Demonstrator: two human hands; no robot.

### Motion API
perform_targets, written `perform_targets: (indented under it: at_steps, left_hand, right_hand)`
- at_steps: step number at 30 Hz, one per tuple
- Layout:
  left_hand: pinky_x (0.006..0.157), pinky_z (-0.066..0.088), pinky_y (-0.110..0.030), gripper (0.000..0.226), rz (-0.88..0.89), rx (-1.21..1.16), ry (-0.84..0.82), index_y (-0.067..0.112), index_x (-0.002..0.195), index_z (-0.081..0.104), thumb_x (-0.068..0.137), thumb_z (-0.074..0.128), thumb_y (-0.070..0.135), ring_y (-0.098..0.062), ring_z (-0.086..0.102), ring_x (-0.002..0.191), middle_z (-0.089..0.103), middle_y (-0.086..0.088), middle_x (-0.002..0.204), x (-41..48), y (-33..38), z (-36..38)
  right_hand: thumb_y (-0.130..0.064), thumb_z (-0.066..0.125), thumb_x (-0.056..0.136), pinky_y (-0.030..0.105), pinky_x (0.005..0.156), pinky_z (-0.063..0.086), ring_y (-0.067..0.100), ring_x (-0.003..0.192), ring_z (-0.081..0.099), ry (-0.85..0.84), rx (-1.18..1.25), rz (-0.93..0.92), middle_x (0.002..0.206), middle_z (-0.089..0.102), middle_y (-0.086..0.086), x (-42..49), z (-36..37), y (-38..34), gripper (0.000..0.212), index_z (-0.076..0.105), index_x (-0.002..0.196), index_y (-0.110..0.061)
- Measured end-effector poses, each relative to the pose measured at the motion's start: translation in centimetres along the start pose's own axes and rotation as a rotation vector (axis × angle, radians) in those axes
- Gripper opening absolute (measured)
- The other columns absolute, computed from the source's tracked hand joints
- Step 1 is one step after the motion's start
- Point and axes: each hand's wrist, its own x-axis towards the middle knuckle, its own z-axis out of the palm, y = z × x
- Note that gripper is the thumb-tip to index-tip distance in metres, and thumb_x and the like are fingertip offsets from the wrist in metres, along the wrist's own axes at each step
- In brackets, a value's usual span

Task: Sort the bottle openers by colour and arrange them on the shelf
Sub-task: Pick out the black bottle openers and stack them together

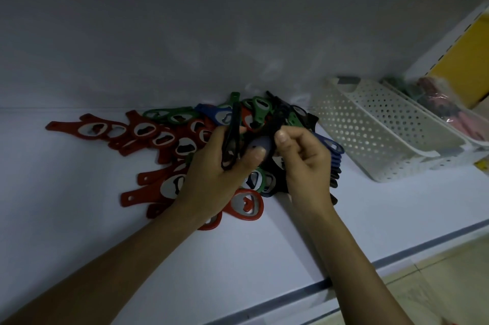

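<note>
A heap of bottle openers lies on the white shelf (79,218). Red openers (148,134) spread to the left, green openers (169,114) lie at the back, and blue openers (330,143) sit at the right. My left hand (211,181) holds a black opener (232,139) upright and edge-on between thumb and fingers. My right hand (304,163) pinches another black opener (277,112) that points up and away. More black openers lie hidden under my right hand.
A white perforated basket (383,134) stands on the shelf to the right of the heap. A second basket (449,110) behind it holds wrapped dark and pink items. The shelf's front edge (344,279) runs diagonally at the lower right.
</note>
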Motion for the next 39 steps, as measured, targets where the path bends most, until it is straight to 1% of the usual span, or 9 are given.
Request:
perform_targets:
  at_steps: [5,10,16,21,27,30,34,36,39]
  left_hand:
    - [0.071,0.047,-0.005,0.035,0.01,0.188,-0.039,0.025,0.12,0.052,0.088,0.051,0.039,0.009,0.06,0.092,0.06,0.022,0.093,-0.2,-0.5,0.1]
    - [0.056,0.048,-0.009,0.012,-0.084,0.161,0.022,0.019,0.104,0.056,0.096,0.047,0.019,0.0,0.065,0.068,0.066,0.012,0.08,0.1,-0.8,-0.1]
    - [0.058,0.045,-0.004,0.01,-0.084,0.135,0.046,0.021,0.103,0.053,0.096,0.048,0.016,0.013,0.06,0.07,0.061,0.017,0.077,0.3,-0.8,-0.3]
    - [0.054,0.045,-0.007,0.011,-0.074,0.081,0.074,0.02,0.104,0.053,0.097,0.045,0.016,0.005,0.063,0.064,0.064,0.013,0.074,0.2,-1.0,-0.2]
    - [0.047,0.042,-0.013,0.013,-0.096,0.024,0.102,0.021,0.107,0.052,0.097,0.044,0.02,-0.01,0.062,0.054,0.066,0.003,0.079,0.4,-1.3,-0.4]
    - [0.047,0.043,-0.014,0.014,-0.091,0.025,0.101,0.019,0.108,0.052,0.097,0.044,0.02,-0.01,0.062,0.054,0.067,0.003,0.08,0.3,-1.2,-0.4]
    - [0.052,0.047,-0.02,0.012,-0.106,0.028,0.1,0.014,0.104,0.054,0.097,0.044,0.018,-0.011,0.061,0.054,0.067,0.004,0.081,0.5,-0.8,-0.5]
    - [0.054,0.05,-0.027,0.014,-0.087,0.021,0.1,0.016,0.1,0.055,0.096,0.045,0.025,-0.01,0.058,0.053,0.066,0.003,0.076,0.5,-0.3,-0.5]
    - [0.053,0.048,-0.015,0.024,-0.015,0.056,0.039,0.032,0.092,0.054,0.09,0.039,0.051,-0.002,0.061,0.058,0.065,0.014,0.07,0.2,0.7,0.0]
  right_hand:
    - [-0.015,0.067,0.086,0.035,0.074,0.053,0.019,0.082,0.064,-0.036,-0.236,-0.066,0.085,0.068,-0.001,-0.3,0.3,0.4,0.005,0.069,0.085,-0.019]
    - [-0.028,0.063,0.087,0.041,0.075,0.05,0.012,0.082,0.061,-0.025,-0.667,-0.121,0.083,0.065,-0.011,-1.1,-2.6,1.2,0.01,0.07,0.086,-0.021]
    - [-0.06,0.066,0.064,0.044,0.091,0.04,0.018,0.104,0.049,-0.346,-0.888,-0.004,0.107,0.059,-0.004,-0.9,-3.5,0.5,0.064,0.07,0.113,-0.019]
    - [-0.038,0.081,0.065,0.037,0.09,0.043,0.017,0.101,0.052,-0.258,-0.784,0.027,0.101,0.058,-0.008,-0.9,-3.4,0.6,0.042,0.069,0.101,-0.02]
    - [-0.019,0.073,0.081,0.017,0.065,0.047,0.005,0.068,0.061,-0.034,-0.507,0.021,0.072,0.065,-0.011,-1.0,-3.0,0.9,0.008,0.065,0.08,-0.021]
    - [-0.024,0.074,0.079,0.009,0.066,0.041,0.003,0.073,0.058,0.093,-0.537,-0.099,0.075,0.064,-0.006,-0.9,-2.7,0.7,0.005,0.071,0.078,-0.021]
    - [-0.016,0.074,0.081,0.019,0.061,0.045,0.008,0.065,0.056,0.303,-0.408,-0.223,0.073,0.062,0.005,-1.0,-2.2,0.3,0.011,0.066,0.076,-0.021]
    - [-0.012,0.073,0.082,0.02,0.06,0.047,0.007,0.067,0.056,0.298,-0.487,-0.394,0.075,0.061,0.002,-1.2,-1.6,0.2,0.007,0.067,0.079,-0.012]
    - [-0.008,0.074,0.081,0.018,0.061,0.046,0.01,0.069,0.055,0.161,-0.593,-0.631,0.075,0.061,0.005,-1.7,0.0,0.3,0.009,0.069,0.081,-0.002]
